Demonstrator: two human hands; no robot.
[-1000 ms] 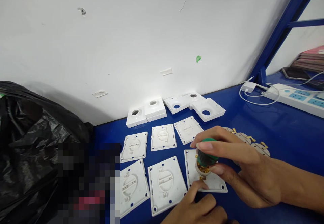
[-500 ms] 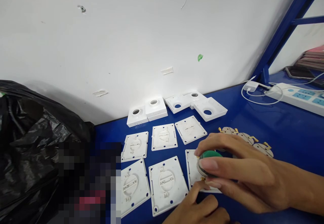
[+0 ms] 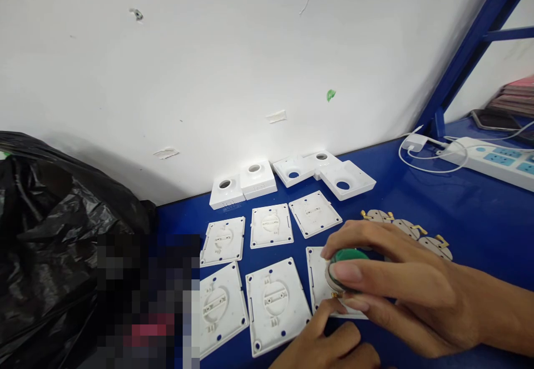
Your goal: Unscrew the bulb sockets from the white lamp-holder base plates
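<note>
My right hand (image 3: 396, 280) grips a round part (image 3: 350, 255) with a green top and a pale grey rim between thumb and fingers. It is held over a white square plate (image 3: 315, 263), largely hidden by both hands. A small brass tab (image 3: 336, 295) shows beneath the round part. At the bottom edge, my left hand (image 3: 329, 335) has its index fingertip by that tab and its other fingers curled; whether it pinches anything is hidden. More white plates with moulded rings lie to the left, including a near one (image 3: 275, 302) and a farther one (image 3: 272, 224).
White box-shaped covers with round holes (image 3: 256, 180) line the wall. Grey discs with brass tabs (image 3: 403, 227) lie beyond my right hand. A power strip (image 3: 492, 157) with white cables is at right, a black plastic bag (image 3: 62, 235) at left. The tabletop (image 3: 387, 180) is blue.
The round part and my right hand have barely shifted, tilting very slightly. My left hand stays at the plate, and the plates and covers lie as before.
</note>
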